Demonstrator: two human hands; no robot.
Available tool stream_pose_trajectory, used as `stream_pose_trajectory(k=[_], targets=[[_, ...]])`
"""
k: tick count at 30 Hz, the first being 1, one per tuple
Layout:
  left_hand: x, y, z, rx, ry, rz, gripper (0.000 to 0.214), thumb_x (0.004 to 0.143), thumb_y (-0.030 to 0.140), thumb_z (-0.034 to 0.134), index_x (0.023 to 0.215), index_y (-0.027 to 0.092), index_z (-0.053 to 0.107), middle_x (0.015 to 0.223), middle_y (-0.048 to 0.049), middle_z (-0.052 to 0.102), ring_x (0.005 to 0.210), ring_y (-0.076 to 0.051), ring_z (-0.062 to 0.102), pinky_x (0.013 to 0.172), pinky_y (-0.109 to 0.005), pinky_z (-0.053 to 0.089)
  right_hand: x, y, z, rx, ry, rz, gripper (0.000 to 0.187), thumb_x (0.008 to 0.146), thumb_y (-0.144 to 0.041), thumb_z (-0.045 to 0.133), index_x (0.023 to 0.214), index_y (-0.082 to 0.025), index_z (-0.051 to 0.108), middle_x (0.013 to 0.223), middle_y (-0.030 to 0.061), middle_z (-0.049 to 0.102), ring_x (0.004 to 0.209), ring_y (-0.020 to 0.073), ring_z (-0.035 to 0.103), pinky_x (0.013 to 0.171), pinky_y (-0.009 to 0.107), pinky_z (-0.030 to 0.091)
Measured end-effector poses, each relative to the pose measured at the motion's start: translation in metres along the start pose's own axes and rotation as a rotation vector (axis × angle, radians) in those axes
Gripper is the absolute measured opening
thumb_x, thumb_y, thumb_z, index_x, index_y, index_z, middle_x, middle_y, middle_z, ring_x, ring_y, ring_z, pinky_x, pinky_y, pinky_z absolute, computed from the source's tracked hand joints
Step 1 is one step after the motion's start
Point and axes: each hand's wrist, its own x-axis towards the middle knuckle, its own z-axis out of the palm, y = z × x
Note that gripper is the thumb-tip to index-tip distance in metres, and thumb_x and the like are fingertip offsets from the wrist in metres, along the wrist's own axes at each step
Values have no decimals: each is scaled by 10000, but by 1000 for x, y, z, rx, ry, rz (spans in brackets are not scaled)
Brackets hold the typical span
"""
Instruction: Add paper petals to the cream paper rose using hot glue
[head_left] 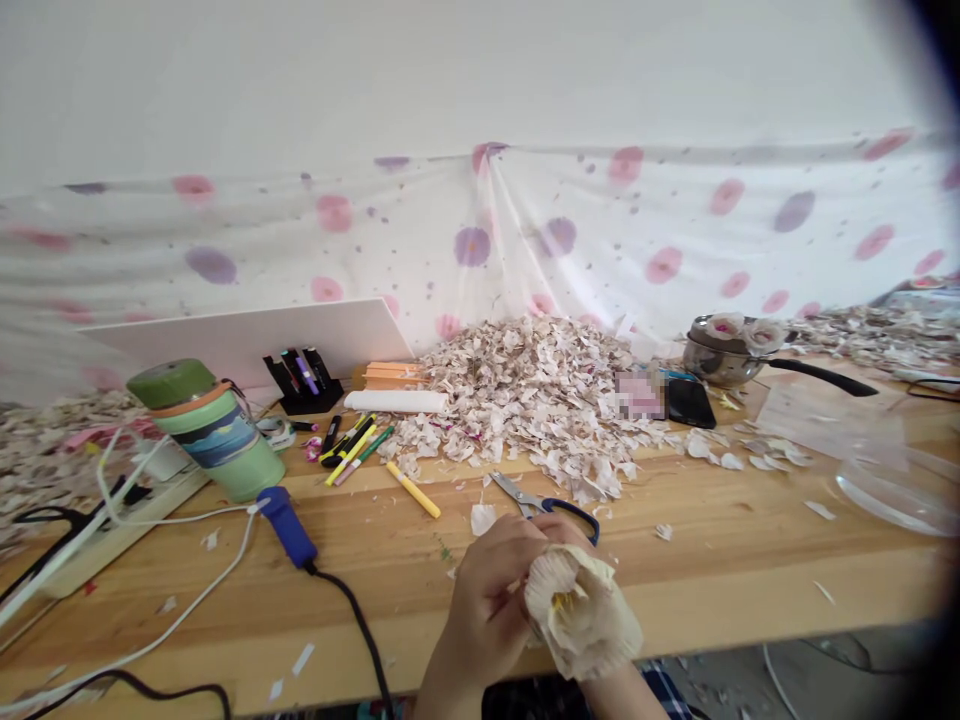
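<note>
The left hand (pixel 487 600) and right hand (pixel 566 530) (the right mostly hidden) closed around a paper flower (pixel 581 620), with scissors (pixel 536 500) just beyond it.

**Crinkled paper, satin wood, shiny steel**

The crepe-paper flower (pixel 581 610) is showing a matt, finely crinkled surface, and the heaped paper petals (pixel 517 400) are looking just as dry and matt. The wooden tabletop (pixel 360 590) is gleaming with a smooth satin finish. The steel pan (pixel 720 362) is shining, its black handle (pixel 821 377) looking like smooth plastic, while the scissors (pixel 517 492) are pairing bare metal blades with dark blue plastic loops. The green tumbler (pixel 206 440) is showing a smooth coating, and the thin cloth backdrop (pixel 480 240) is looking soft and matt.
</note>
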Motion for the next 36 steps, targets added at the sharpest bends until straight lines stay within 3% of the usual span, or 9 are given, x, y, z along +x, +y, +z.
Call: stream_pose_trajectory(k=[3,8,12,16,22,30,36], targets=[[1,-7,4,-12,98,-24,460,887,485,475,574,181,623,554,-28,557,587,-163,485,574,-290,371,0,-1,2,94,34,4,259,786,-284,612,553,-199,536,650,33,619,597,169,578,540,260,459],[2,-26,4,5,153,-85,505,785,606,534,495,195,482,504,1,469,539,-154,441,527,-287,353,0,1,5,115,29,75,190,786,-239,588,606,-205,537,646,22,603,586,163,559,543,256,443],[1,-34,6,16,225,-119,472,796,492,569,471,202,388,486,32,385,514,-130,399,498,-258,332,-3,6,6,86,30,76,182,772,-194,564,600,-211,506,634,10,588,584,164,555,542,253,449],[2,-30,10,13,310,-132,374,799,371,567,504,195,421,520,33,429,518,-118,406,497,-239,333,-6,9,7,64,14,23,157,728,-124,558,609,-212,505,631,-9,582,595,154,554,556,229,453],[5,-24,12,-10,368,-185,351,764,325,590,491,187,418,491,49,432,484,-97,378,478,-221,313,-8,12,8,25,-4,59,218,783,-207,581,580,-200,503,605,-6,559,585,151,534,554,230,444],[3,-26,10,-75,331,-274,439,782,506,587,509,170,515,490,30,479,466,-97,407,466,-216,323,-13,21,11,154,-65,178,229,817,-342,584,654,-182,572,658,18,591,622,160,549,580,239,471],[7,-19,8,-107,266,-341,425,848,464,550,555,158,556,525,24,493,495,-95,450,497,-205,357,-6,12,10,319,-113,333,361,783,-418,610,567,-189,432,550,-36,431,517,108,401,493,201,394]])
